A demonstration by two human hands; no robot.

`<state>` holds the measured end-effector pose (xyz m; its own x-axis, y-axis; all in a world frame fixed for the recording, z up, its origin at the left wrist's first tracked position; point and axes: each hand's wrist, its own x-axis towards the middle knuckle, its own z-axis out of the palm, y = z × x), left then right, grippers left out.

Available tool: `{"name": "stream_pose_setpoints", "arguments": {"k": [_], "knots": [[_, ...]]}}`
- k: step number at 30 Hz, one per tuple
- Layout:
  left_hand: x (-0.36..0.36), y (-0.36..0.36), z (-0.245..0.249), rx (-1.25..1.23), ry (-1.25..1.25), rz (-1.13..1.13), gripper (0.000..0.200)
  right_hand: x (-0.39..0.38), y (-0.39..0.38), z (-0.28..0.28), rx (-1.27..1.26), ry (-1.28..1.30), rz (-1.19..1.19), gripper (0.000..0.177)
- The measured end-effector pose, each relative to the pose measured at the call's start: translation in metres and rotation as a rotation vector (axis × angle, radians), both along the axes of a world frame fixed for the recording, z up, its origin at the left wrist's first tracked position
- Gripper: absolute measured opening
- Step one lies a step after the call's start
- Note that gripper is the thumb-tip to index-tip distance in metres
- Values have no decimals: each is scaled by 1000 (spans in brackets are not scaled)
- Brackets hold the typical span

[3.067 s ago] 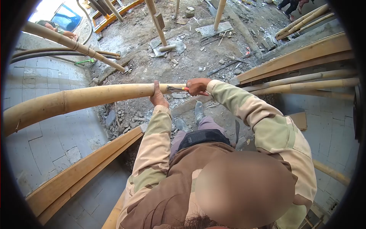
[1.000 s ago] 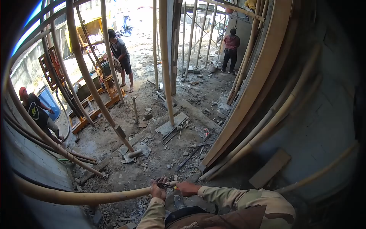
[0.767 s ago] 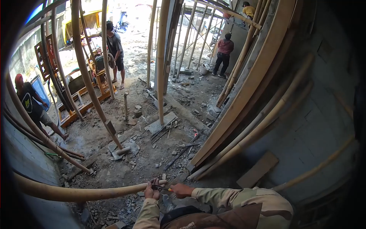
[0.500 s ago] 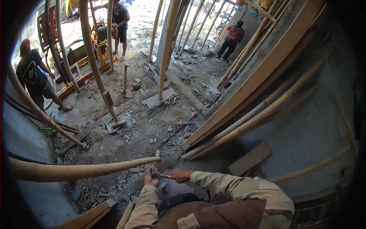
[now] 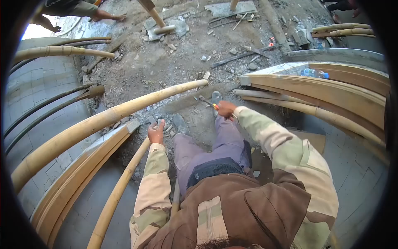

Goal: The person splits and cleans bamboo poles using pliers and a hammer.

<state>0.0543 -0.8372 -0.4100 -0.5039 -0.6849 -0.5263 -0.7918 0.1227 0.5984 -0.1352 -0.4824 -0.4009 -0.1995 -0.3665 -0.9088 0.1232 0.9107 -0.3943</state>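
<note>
My right hand (image 5: 226, 109) is closed around the orange-and-yellow handle of a hammer (image 5: 206, 101), whose dark metal head points forward and left over the ground near my shoe (image 5: 216, 97). My left hand (image 5: 156, 133) is raised at the left, thumb and fingers apart, with nothing visible between them. Right beside that hand is the upper end of a bamboo pole (image 5: 120, 186), which slants down toward the bottom edge. A thicker bamboo pole (image 5: 112, 116) crosses in front of it from the left.
Stacked wooden boards (image 5: 83, 182) lean at the left, and more boards (image 5: 323, 89) lie at the right with a plastic bottle (image 5: 315, 74) on them. Rubble and a metal bar (image 5: 240, 57) cover the ground ahead. A person's leg (image 5: 103, 14) shows at the top left.
My view has tilted down. My hands, close together before, are now apart: the right has moved forward and right with the hammer, the left sits farther left.
</note>
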Motion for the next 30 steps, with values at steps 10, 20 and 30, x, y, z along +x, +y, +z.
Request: {"name": "stream_pose_setpoints", "arguments": {"k": [10,20,30], "knots": [[-87,90,56,25,-104,-89,48,-59,7,-140,-18,89,428,36],[-225,-9,146,-559,229,1177,94,-70,44,-139,171,-45,2,27],[-102,-53,122,238,784,433,84,-50,30,-175,136,-229,-653,12]]}}
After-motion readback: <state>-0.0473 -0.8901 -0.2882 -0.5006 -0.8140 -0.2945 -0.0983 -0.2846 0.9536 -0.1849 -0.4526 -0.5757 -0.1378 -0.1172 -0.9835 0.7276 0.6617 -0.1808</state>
